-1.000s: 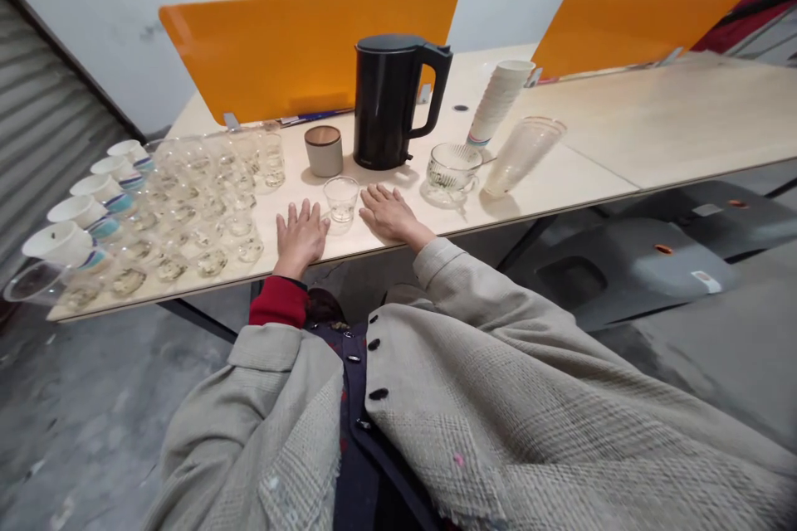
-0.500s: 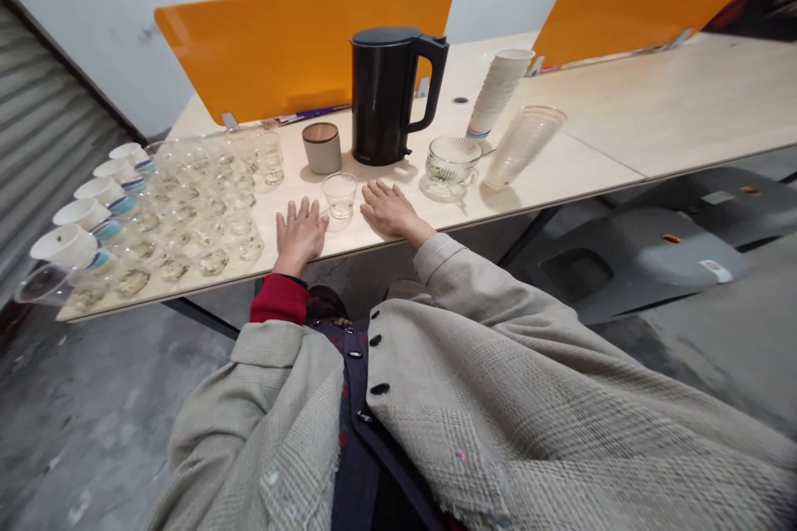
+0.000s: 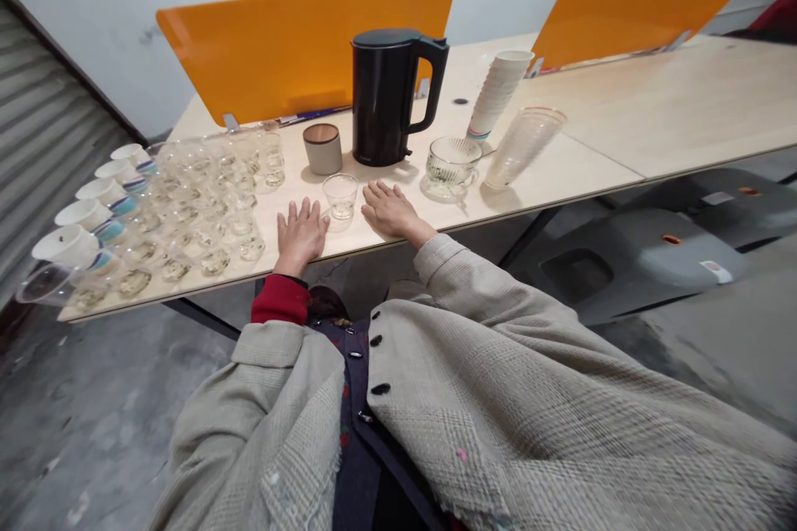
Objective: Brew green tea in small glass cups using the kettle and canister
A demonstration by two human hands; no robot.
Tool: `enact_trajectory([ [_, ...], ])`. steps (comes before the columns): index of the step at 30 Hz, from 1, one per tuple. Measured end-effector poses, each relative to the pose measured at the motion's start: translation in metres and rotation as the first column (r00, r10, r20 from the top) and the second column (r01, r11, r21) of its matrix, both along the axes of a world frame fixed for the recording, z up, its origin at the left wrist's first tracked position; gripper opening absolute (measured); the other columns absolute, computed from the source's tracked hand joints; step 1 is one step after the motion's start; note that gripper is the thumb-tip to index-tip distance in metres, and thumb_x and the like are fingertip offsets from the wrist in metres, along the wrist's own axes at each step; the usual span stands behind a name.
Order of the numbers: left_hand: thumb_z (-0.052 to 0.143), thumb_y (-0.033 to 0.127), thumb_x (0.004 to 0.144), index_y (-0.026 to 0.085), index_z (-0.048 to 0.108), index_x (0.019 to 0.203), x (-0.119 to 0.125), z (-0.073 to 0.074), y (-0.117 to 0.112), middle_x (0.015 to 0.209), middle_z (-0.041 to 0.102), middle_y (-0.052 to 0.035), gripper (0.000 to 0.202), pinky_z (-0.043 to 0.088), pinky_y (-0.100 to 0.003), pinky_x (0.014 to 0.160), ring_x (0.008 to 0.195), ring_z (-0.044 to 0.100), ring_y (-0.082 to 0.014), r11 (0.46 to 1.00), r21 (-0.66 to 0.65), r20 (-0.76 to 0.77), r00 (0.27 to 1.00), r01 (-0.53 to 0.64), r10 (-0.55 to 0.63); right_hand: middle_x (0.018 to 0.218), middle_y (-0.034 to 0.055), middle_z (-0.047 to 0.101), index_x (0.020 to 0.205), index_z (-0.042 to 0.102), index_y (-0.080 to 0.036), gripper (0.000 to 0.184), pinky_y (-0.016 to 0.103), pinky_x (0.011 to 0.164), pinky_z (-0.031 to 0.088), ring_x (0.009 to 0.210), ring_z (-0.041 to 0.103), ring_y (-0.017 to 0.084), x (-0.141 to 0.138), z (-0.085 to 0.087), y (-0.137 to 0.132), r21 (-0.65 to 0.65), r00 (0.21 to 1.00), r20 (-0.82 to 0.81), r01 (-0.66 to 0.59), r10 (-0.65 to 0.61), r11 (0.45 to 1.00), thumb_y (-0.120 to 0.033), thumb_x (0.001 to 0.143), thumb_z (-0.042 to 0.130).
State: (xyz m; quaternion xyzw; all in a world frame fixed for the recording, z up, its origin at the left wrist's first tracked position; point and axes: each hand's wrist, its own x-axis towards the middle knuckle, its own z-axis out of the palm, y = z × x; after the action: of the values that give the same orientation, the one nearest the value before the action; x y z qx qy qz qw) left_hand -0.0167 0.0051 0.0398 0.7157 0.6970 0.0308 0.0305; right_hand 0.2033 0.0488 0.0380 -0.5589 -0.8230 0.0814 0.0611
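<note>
Both palms lie flat on the light wooden table (image 3: 598, 141), fingers spread and holding nothing. My left hand (image 3: 300, 236) rests just left of a clear plastic cup (image 3: 340, 197), and my right hand (image 3: 393, 210) rests just right of it. The cup stands upright with a little something at its bottom. Behind it are a grey tumbler (image 3: 323, 151) with a brown top and a black electric kettle (image 3: 384, 99), handle to the right. A ribbed glass cup (image 3: 453, 168) sits on a saucer to the right of my right hand.
Rows of clear plastic cups (image 3: 193, 207) with dark bits inside crowd the left end, edged by several paper cups (image 3: 66, 246). Leaning stacks of paper cups (image 3: 498, 95) and plastic cups (image 3: 523, 148) stand right. Orange dividers (image 3: 305, 50) line the back; grey stools (image 3: 623, 257) are below.
Both hands stay flat in the same place, and the cups and kettle have not moved. At the far upper right, a dark and red shape has shifted mostly out of view.
</note>
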Motion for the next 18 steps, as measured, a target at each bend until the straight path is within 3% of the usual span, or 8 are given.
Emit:
enact_trajectory([
  [9,0.018,0.049,0.111,0.023,0.032,0.173,-0.0002,0.0005,0.0000,0.184,0.022,-0.0051,0.069,0.016,-0.064,0.138,0.172,0.015,-0.0360,1.000,-0.007,0.015,1.000,-0.003,0.003,0.183,0.0178,0.022,0.171,0.029,-0.003,0.070,0.060,0.138,0.015,0.171,0.018,0.035,-0.0022,0.0070,-0.0052,-0.029,1.000,0.008,0.010,-0.010,1.000,-0.037,0.110,0.026],
  [18,0.017,0.049,0.111,0.021,0.032,0.173,0.0013,0.0025,-0.0025,0.184,0.021,-0.0048,0.070,0.015,-0.063,0.138,0.172,0.014,-0.0370,1.000,-0.010,0.009,1.000,-0.003,0.003,0.183,0.0182,0.023,0.171,0.031,-0.004,0.070,0.062,0.138,0.017,0.171,0.020,0.036,-0.0006,0.0016,-0.0011,-0.007,1.000,-0.006,-0.001,0.001,1.000,-0.037,0.109,0.028],
])
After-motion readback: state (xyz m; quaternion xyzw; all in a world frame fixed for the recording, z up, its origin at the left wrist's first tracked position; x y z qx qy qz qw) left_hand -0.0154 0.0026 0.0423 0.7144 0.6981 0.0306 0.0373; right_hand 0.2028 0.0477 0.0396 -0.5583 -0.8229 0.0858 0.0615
